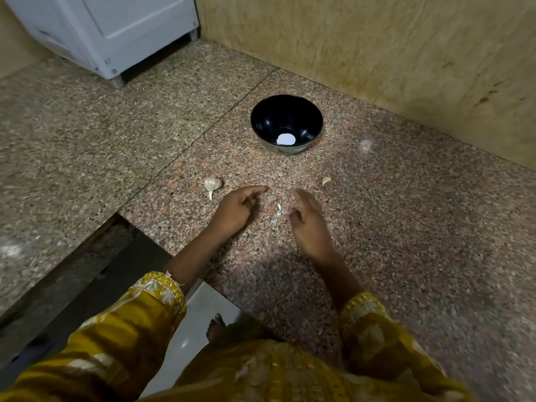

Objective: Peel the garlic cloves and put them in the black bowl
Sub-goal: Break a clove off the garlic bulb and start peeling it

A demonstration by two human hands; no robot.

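The black bowl (286,123) stands on the speckled granite counter (406,227), and only a white glare spot shows on its bottom. A small garlic bulb (212,185) lies to the bowl's front left, and one loose clove (326,180) lies to its front right. My left hand (236,208) rests on the counter just right of the bulb, index finger stretched out, the others loosely curled, nothing visible in it. My right hand (307,219) is blurred by motion. Thin whitish garlic skin (280,210) sits at its thumb side; whether it is pinched is unclear.
A beige stone wall (377,47) runs close behind the bowl. A white appliance (116,33) stands at the far left on a lower counter section. The counter's front edge drops to a white floor tile (200,320), where a bare foot shows.
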